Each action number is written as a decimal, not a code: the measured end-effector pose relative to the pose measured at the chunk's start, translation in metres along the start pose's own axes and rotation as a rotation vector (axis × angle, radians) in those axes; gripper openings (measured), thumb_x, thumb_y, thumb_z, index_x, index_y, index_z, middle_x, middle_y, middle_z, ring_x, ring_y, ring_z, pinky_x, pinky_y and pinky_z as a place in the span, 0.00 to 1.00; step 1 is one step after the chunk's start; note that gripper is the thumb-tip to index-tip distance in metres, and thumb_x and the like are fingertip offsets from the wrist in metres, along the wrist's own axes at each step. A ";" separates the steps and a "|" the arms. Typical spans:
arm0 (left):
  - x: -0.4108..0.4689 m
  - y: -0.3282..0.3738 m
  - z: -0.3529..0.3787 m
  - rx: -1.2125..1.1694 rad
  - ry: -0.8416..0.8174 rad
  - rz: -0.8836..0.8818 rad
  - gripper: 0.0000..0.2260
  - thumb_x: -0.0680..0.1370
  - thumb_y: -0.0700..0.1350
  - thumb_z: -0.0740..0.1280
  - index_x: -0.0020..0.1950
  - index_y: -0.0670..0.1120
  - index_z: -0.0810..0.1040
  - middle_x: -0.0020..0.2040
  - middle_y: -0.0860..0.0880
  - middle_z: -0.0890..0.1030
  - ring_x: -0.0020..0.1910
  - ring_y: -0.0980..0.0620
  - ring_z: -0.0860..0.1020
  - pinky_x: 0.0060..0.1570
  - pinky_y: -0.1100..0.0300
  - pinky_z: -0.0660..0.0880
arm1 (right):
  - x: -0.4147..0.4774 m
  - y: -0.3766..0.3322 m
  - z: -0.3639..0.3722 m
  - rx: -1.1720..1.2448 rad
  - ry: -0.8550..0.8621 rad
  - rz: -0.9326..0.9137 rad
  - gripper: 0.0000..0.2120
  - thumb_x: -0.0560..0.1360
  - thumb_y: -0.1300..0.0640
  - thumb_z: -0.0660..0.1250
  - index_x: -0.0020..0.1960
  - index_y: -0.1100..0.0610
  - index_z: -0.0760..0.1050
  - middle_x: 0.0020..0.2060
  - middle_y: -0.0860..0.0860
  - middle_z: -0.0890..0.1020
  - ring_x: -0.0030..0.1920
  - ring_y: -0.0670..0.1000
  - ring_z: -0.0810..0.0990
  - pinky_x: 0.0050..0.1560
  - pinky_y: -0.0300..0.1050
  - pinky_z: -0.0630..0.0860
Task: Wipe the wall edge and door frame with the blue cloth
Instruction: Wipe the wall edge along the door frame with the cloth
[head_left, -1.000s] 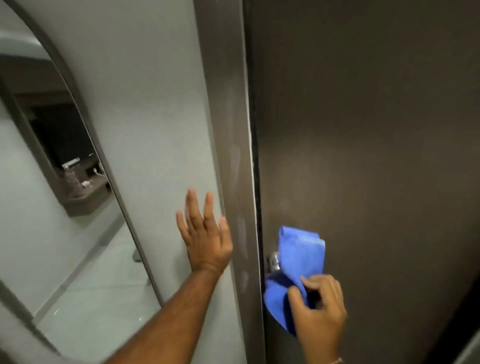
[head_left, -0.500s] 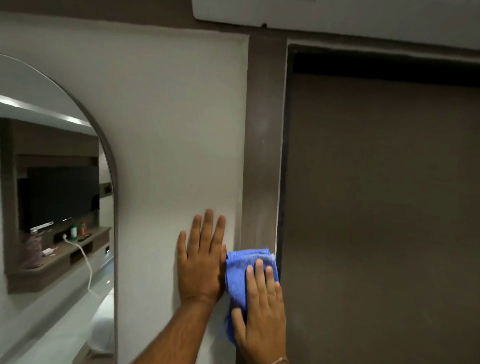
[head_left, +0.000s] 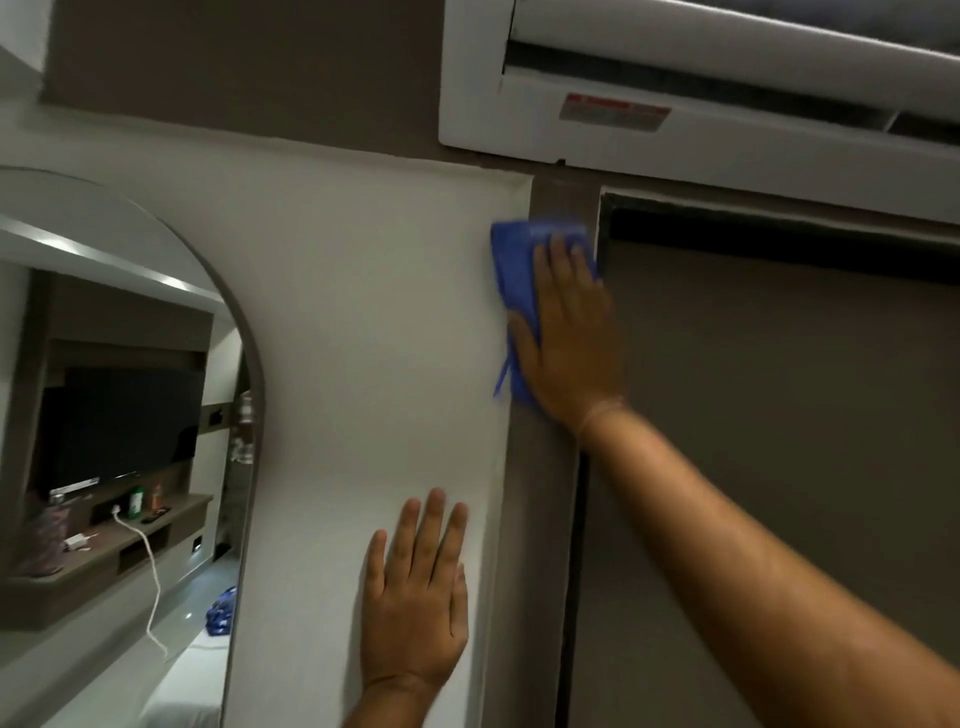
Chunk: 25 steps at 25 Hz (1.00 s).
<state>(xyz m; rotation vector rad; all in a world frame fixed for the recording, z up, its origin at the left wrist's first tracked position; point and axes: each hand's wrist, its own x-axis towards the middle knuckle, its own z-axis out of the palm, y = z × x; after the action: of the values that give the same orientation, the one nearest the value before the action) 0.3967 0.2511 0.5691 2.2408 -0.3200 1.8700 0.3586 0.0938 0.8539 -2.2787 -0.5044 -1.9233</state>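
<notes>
My right hand (head_left: 569, 332) presses the blue cloth (head_left: 511, 270) flat against the brown door frame (head_left: 535, 519) near its top, where the frame meets the white wall edge (head_left: 506, 467). The cloth spreads under the palm and sticks out to the left and above the fingers. My left hand (head_left: 418, 597) lies flat on the white wall (head_left: 363, 338), lower down and just left of the frame, fingers together and pointing up, holding nothing. The dark brown door (head_left: 779, 441) fills the right side.
A white air conditioner (head_left: 675, 104) hangs right above the door frame. An arched mirror (head_left: 119, 415) with a grey rim takes up the left wall, reflecting a television, a shelf with small items and a white cable.
My right hand has slid the cloth up the door frame from beside my left hand to near the frame's top. My left hand stays flat on the wall. The view has tilted upward.
</notes>
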 end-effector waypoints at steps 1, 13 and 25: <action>0.000 0.001 -0.002 -0.001 -0.001 0.002 0.33 0.84 0.50 0.57 0.90 0.53 0.55 0.90 0.50 0.54 0.88 0.45 0.54 0.85 0.42 0.51 | 0.027 0.004 -0.005 -0.027 0.043 -0.014 0.35 0.87 0.45 0.58 0.87 0.60 0.54 0.87 0.59 0.56 0.88 0.59 0.53 0.88 0.57 0.53; -0.001 0.004 -0.003 0.063 -0.016 0.008 0.33 0.85 0.53 0.57 0.90 0.53 0.52 0.91 0.49 0.51 0.89 0.45 0.51 0.86 0.43 0.45 | 0.020 0.013 0.003 -0.046 0.091 -0.084 0.35 0.88 0.40 0.50 0.88 0.58 0.50 0.88 0.59 0.53 0.88 0.60 0.52 0.87 0.59 0.50; -0.004 0.008 -0.001 0.138 0.030 -0.048 0.27 0.87 0.51 0.57 0.87 0.51 0.61 0.86 0.47 0.67 0.85 0.44 0.65 0.83 0.40 0.60 | -0.333 -0.012 0.051 -0.049 -0.234 -0.191 0.40 0.84 0.43 0.56 0.88 0.55 0.40 0.87 0.52 0.39 0.88 0.55 0.39 0.87 0.54 0.38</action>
<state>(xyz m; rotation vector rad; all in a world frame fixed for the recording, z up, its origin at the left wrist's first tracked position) 0.3928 0.2434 0.5654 2.2830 -0.1351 1.9538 0.3566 0.0617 0.5180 -2.5897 -0.7332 -1.7716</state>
